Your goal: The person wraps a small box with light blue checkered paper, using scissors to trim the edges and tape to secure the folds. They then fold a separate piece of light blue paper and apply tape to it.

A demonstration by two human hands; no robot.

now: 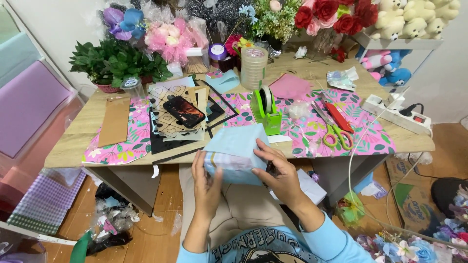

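2 hands [243, 180], 1 blue-wrapped box [233, 155]

Left hand [207, 182] and right hand [278, 173] face each other (fingers curled), forearms converging.

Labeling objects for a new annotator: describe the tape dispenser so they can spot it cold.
Start at the wooden table and go to its front edge, just beyond the light blue wrapped box held in both hands. The tape dispenser stands upright there, bright green with a white roll, left of the green-handled scissors.

One box [233, 157], one phone [184, 111], one tape dispenser [266, 109] (green), one scissors [335, 130].
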